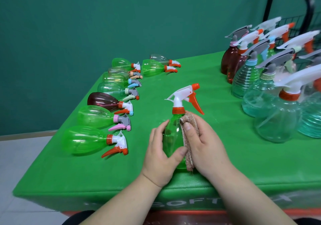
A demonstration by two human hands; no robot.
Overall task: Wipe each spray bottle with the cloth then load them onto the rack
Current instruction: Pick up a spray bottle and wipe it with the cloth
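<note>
The spray bottle (173, 138), green with a white-and-orange trigger head, stands upright near the front edge of the green surface (243, 155), about midway along it. The left grip (161, 157) is curled round its body, thumb across the front. The right grip (206, 148) pinches a folded brown cloth (189, 162) against the bottle's right side, thumb on top of the cloth. Whether the base touches the surface is hidden.

A bare strip lies left of the hands. Beyond it, a row of lying bottles (104, 118) runs along the left edge, bases close to the drop and triggers pointing inward. Right of the hands there is bare room up to a tight cluster of standing bottles (271, 113) at the right side. Behind these rises a black rack frame (310, 11).
</note>
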